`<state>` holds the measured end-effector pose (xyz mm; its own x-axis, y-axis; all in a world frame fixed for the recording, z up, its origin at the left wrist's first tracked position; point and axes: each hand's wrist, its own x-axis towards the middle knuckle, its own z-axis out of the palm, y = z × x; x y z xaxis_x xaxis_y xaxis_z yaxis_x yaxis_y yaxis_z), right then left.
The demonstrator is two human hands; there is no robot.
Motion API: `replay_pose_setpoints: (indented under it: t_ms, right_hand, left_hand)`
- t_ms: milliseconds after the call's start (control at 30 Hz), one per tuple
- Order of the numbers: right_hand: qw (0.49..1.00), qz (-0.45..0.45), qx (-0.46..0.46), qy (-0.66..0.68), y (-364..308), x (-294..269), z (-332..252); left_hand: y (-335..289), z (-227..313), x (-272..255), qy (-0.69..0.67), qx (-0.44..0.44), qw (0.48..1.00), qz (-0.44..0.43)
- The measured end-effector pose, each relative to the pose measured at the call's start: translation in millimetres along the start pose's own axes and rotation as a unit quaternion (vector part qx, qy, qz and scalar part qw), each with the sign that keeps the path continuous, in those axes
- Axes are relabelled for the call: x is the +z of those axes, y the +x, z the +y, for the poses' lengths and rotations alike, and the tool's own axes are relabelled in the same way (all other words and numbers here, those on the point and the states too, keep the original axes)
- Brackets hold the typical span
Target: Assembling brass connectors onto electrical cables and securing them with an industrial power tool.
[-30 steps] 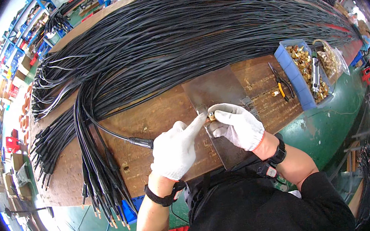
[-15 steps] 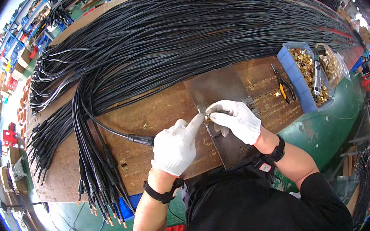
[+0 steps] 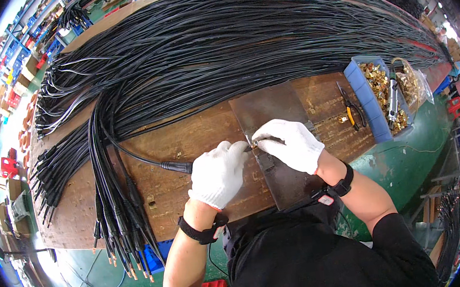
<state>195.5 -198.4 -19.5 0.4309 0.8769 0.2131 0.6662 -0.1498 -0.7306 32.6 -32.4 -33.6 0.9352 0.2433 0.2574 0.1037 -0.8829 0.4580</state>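
Note:
White gloves cover both of my hands, which meet over a dark metal plate [image 3: 268, 106] on the wooden bench. My left hand [image 3: 219, 174] is closed around a black cable [image 3: 175, 166]; its thick sleeve enters the glove from the left, and a dark tip shows past my fingers. Between the thumb and fingers of my right hand [image 3: 290, 144] is a small brass-coloured metal fitting [image 3: 254, 144], right at that tip. My fingertips hide most of the fitting, so whether it sits on the cable end I cannot tell.
A blue bin [image 3: 367, 98] of brass fittings stands at the right, with a silver tool [image 3: 393, 101] lying in it. Pliers with yellow-and-black handles [image 3: 353, 112] lie beside it. Long black cables [image 3: 219, 38] cover the bench's far side; one bundle [image 3: 115, 211] hangs over the front edge.
My left index finger, stretched toward the fitting before, has bent in, and the left fingers now close near the cable tip. My right hand keeps its pinch, shifted slightly left.

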Motion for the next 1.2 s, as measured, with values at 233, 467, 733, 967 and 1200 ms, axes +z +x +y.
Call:
replay_pose_setpoints:
  t_ms: [233, 467, 733, 967, 1200]
  right_hand:
    - [0.987, -0.031, -0.071, -0.138, 2.8, -5.2, 10.6]
    - [0.995, -0.063, 0.035, -0.067, 7.1, -2.1, 14.0]
    - [0.993, -0.075, 0.045, -0.082, 8.3, 4.3, 18.7]
    - [0.992, -0.042, 0.058, -0.102, 1.1, -0.5, 22.2]
    - [0.984, 0.035, 0.025, -0.172, -23.8, -75.1, 15.6]
  left_hand:
    - [-0.5, -3.0, 10.3, 0.002, -0.009, 1.0, -0.03]
    - [-0.2, -7.9, 24.4, 0.017, -0.019, 0.999, -0.038]
    - [-4.7, -13.9, 29.2, -0.032, 0.002, 0.999, -0.003]
    - [6.3, -2.0, 32.4, -0.035, 0.024, 0.999, 0.005]
    - [-9.0, -10.5, 28.0, -0.009, -0.012, 1.0, 0.027]
